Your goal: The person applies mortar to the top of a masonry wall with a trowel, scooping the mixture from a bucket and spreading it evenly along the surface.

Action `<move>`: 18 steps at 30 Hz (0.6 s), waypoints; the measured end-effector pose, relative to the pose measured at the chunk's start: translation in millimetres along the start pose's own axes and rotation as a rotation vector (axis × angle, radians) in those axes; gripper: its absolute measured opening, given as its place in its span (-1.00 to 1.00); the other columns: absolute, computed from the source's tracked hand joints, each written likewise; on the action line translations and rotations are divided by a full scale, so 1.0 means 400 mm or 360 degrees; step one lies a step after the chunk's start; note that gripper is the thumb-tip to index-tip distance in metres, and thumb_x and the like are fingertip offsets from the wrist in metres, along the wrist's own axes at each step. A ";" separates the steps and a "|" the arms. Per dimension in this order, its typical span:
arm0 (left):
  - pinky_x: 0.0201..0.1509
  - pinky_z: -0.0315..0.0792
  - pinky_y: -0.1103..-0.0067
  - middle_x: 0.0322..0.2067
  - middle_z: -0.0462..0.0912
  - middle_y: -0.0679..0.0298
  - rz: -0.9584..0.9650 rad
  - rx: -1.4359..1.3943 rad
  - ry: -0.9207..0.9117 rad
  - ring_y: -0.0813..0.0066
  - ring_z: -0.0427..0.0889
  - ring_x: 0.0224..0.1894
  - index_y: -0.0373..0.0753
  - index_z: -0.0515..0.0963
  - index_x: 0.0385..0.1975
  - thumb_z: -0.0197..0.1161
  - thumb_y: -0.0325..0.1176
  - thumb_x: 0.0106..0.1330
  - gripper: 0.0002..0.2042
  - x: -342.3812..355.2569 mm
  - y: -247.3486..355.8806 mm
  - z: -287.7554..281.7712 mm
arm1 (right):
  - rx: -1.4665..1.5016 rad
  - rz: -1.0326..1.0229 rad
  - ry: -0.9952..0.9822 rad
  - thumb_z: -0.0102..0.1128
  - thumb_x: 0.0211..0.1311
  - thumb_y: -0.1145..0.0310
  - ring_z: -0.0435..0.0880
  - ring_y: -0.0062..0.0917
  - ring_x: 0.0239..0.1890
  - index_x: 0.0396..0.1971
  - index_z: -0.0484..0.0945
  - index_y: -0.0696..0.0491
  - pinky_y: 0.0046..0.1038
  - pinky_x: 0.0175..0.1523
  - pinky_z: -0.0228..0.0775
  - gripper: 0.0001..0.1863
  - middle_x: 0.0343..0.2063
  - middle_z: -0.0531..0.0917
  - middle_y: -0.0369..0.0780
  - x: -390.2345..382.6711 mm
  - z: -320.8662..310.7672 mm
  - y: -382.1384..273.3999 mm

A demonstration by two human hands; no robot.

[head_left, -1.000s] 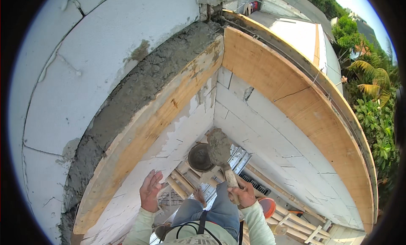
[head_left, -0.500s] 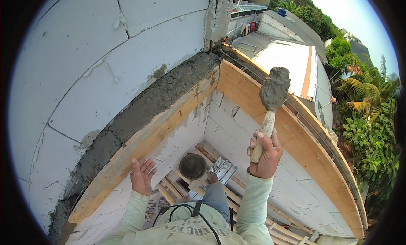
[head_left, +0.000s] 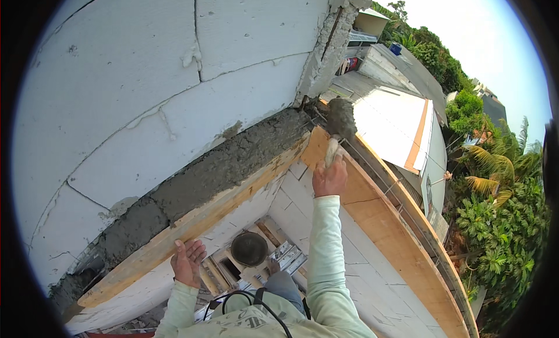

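Note:
My right hand (head_left: 330, 178) is wrapped round the pale handle of a trowel (head_left: 332, 150), arm stretched forward. A lump of wet grey mortar (head_left: 341, 118) covers the trowel's blade, which is at the corner where two plank forms meet. My left hand (head_left: 188, 262) is open and holds nothing, palm up with fingers apart, beside the left wooden board (head_left: 192, 226). Between that board and the white block wall (head_left: 192, 122) runs a strip of wet concrete (head_left: 215, 166). The right wooden board (head_left: 372, 221) borders a narrow channel with steel bars (head_left: 391, 189).
Far below, a round dark bucket (head_left: 249, 249) stands by my foot on a scaffold of wooden slats (head_left: 215, 278). A rough concrete column (head_left: 329, 49) rises at the corner. Beyond the right boards are a lower roof (head_left: 387, 125) and green trees (head_left: 501, 221).
My right hand has carried the loaded trowel forward and left, to the corner of the forms. My left hand stays open near the left board. The view has shifted slightly.

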State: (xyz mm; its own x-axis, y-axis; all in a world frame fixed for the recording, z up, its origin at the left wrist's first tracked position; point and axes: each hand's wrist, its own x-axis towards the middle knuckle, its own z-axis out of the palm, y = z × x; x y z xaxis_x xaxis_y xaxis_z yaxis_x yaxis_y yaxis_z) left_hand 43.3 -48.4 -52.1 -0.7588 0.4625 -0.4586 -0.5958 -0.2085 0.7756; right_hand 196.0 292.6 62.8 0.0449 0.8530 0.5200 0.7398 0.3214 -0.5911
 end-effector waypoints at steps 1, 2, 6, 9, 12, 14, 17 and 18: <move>-0.13 0.60 0.45 -0.25 0.66 0.08 -0.0002 -0.0027 0.0008 0.31 0.68 -0.25 -0.41 0.50 -0.14 0.16 0.16 0.33 -0.41 0.003 -0.003 -0.010 | 0.0003 -0.0044 -0.0124 0.15 0.08 0.47 0.60 0.04 -0.14 0.27 0.20 0.34 -0.15 -0.05 0.45 -0.29 -0.11 0.53 0.15 -0.009 0.014 -0.020; -0.12 0.60 0.44 -0.24 0.66 0.07 0.0001 -0.0047 0.0031 0.31 0.68 -0.24 -0.42 0.50 -0.13 0.17 0.15 0.33 -0.41 0.006 -0.007 -0.017 | 0.0001 -0.0082 -0.0248 0.17 0.09 0.44 0.61 0.01 -0.20 0.30 0.19 0.28 -0.14 -0.15 0.47 -0.27 -0.16 0.53 0.09 -0.007 0.020 -0.034; -0.10 0.60 0.43 -0.22 0.65 0.06 -0.0028 -0.0081 0.0059 0.31 0.68 -0.23 -0.43 0.49 -0.10 0.17 0.14 0.33 -0.41 -0.012 0.013 0.001 | 0.0229 -0.0135 -0.0080 0.15 0.02 0.49 0.56 0.07 0.03 0.17 0.31 0.43 -0.18 0.11 0.42 -0.36 0.00 0.52 0.25 0.002 -0.060 -0.046; -0.09 0.60 0.43 -0.23 0.65 0.06 -0.0037 -0.0045 0.0087 0.31 0.68 -0.24 -0.42 0.49 -0.08 0.17 0.12 0.34 -0.42 -0.016 0.020 0.006 | -0.0006 -0.0107 -0.0270 0.17 0.01 0.52 0.57 0.05 0.03 0.16 0.31 0.45 -0.21 0.10 0.43 -0.35 -0.02 0.53 0.26 0.006 -0.114 -0.006; -0.09 0.60 0.43 -0.23 0.66 0.05 -0.0028 -0.0022 0.0103 0.31 0.68 -0.25 -0.42 0.49 -0.08 0.18 0.11 0.35 -0.43 -0.013 0.015 0.002 | -0.0067 -0.0328 -0.0384 0.20 0.00 0.52 0.61 0.05 -0.10 0.18 0.33 0.38 -0.22 0.00 0.46 -0.35 -0.12 0.58 0.21 0.051 -0.162 0.050; -0.09 0.60 0.44 -0.24 0.66 0.05 -0.0030 0.0007 0.0108 0.31 0.68 -0.25 -0.42 0.49 -0.08 0.18 0.10 0.35 -0.44 -0.011 0.015 0.004 | -0.0183 -0.0579 -0.0445 0.22 0.07 0.40 0.61 -0.05 -0.31 0.20 0.36 0.26 -0.13 -0.24 0.44 -0.37 -0.30 0.58 0.06 0.100 -0.193 0.085; -0.09 0.60 0.44 -0.23 0.66 0.05 0.0020 0.0067 0.0138 0.32 0.68 -0.24 -0.42 0.49 -0.09 0.20 0.09 0.34 -0.44 -0.012 0.015 0.000 | -0.0400 -0.0742 -0.0624 0.27 0.10 0.33 0.62 -0.10 -0.34 0.18 0.41 0.19 -0.15 -0.27 0.44 -0.39 -0.35 0.60 0.01 0.186 -0.233 0.079; -0.09 0.60 0.44 -0.24 0.66 0.05 0.0037 0.0065 0.0162 0.32 0.68 -0.24 -0.42 0.49 -0.09 0.20 0.10 0.34 -0.44 -0.013 0.014 -0.005 | -0.0488 -0.0779 -0.0663 0.25 0.17 0.23 0.64 -0.13 -0.32 0.14 0.46 0.12 -0.17 -0.26 0.45 -0.46 -0.38 0.62 -0.04 0.209 -0.233 0.069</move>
State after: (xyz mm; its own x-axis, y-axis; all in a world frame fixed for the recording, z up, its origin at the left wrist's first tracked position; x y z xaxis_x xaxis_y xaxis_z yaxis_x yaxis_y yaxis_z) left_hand 43.3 -53.7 -46.4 -0.7963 0.3678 -0.4802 -0.5681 -0.1821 0.8026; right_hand 282.5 334.4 147.3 -0.5557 0.7465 0.3661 0.7679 0.6296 -0.1181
